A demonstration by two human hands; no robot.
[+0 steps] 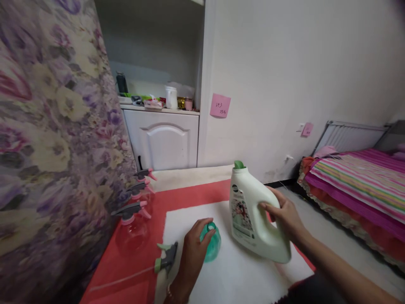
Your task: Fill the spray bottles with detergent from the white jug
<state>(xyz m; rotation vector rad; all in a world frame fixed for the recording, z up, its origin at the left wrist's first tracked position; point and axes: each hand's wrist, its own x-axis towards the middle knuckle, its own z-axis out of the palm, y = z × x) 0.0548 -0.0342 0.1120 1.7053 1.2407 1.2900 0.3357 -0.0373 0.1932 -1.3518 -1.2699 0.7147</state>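
My right hand (281,213) grips the handle of a large pale green detergent jug (253,215). The jug is tilted a little to the left, its cap off and a green pour spout showing at the mouth. My left hand (196,245) has its thumb and fingers around the neck of a small teal spray bottle (213,249), which stands open-topped on a white sheet (234,278). Left of that hand lies a grey and green spray trigger head (167,258) with its clear tube stretching across the red cloth.
Several clear spray bottles (131,232) with grey and pink triggers stand along the left side of the red cloth (186,195). A floral curtain (57,126) hangs at left. Behind are a white cabinet (167,141) and a wall; a bed (357,177) is at right.
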